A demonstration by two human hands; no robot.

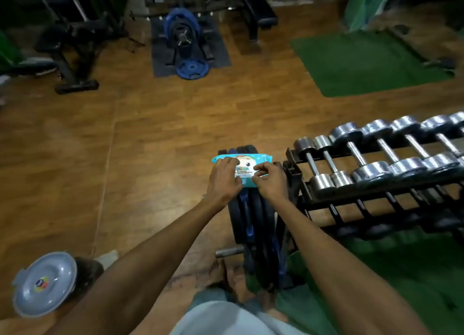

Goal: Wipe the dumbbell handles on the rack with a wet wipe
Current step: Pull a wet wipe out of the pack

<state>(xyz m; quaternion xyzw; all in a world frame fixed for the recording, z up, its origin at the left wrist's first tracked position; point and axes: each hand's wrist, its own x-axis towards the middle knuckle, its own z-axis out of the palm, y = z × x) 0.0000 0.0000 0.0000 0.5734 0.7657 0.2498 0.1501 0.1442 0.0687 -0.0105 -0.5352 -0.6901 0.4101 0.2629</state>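
A light-blue pack of wet wipes (247, 162) lies on top of a stack of upright black weight plates (253, 221) in the middle of the head view. My left hand (224, 180) rests on the pack's left half with the fingers spread over it. My right hand (270, 181) pinches the white label flap near the pack's middle. To the right stands a black rack (296, 176) with a row of chrome dumbbells (356, 153); their thin steel handles (357, 152) lie bare between the heads.
A grey lidded container (45, 284) sits on the floor at lower left. Green mats (364, 63) lie at upper right and under the rack. Blue weight plates (192, 69) and black benches (72, 45) stand at the back on the wooden floor.
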